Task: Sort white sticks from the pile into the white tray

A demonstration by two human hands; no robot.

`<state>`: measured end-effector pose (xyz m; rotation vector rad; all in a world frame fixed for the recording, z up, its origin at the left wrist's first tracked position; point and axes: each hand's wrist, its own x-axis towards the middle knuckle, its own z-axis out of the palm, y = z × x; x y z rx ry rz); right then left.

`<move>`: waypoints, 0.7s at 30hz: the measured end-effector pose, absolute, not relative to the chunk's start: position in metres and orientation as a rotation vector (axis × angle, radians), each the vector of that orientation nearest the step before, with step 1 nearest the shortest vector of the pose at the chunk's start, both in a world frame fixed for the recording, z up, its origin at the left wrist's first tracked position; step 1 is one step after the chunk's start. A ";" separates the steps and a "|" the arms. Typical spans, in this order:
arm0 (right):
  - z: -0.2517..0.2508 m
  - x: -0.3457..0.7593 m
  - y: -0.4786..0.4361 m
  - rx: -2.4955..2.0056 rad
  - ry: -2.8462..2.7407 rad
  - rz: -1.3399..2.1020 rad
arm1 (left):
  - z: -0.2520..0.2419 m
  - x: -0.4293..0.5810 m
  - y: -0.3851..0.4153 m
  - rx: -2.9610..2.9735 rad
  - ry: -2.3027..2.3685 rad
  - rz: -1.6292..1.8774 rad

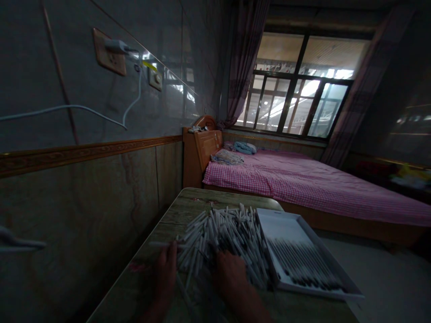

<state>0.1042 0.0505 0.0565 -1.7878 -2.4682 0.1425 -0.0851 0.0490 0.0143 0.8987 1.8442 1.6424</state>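
A large heap of white pen-like sticks point(222, 233) lies on a wooden table point(188, 202). My left hand point(166, 271) rests at the heap's near left edge, fingers curled round one white stick point(161, 245) that points left. My right hand point(232, 273) lies palm down on the near part of the heap, its fingers buried among the sticks. To the right sits a shallow white box point(286, 224) with a row of dark-tipped sticks point(299, 267) laid side by side in it.
A tiled wall with a socket and plugged-in charger point(111, 49) runs along the left. Beyond the table stands a bed with a pink checked cover point(303, 179) and a wooden headboard point(202, 143). A barred window point(296, 85) is behind it.
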 end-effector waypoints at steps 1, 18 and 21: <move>0.057 0.106 0.050 -1.791 -2.461 0.149 | 0.015 -0.084 0.049 0.906 1.843 1.645; 0.010 0.130 0.036 -1.245 -2.100 -0.108 | 0.030 -0.053 0.039 0.642 1.288 1.743; 0.006 0.126 0.033 -1.110 -2.033 -0.063 | 0.029 -0.045 0.038 0.402 1.048 1.725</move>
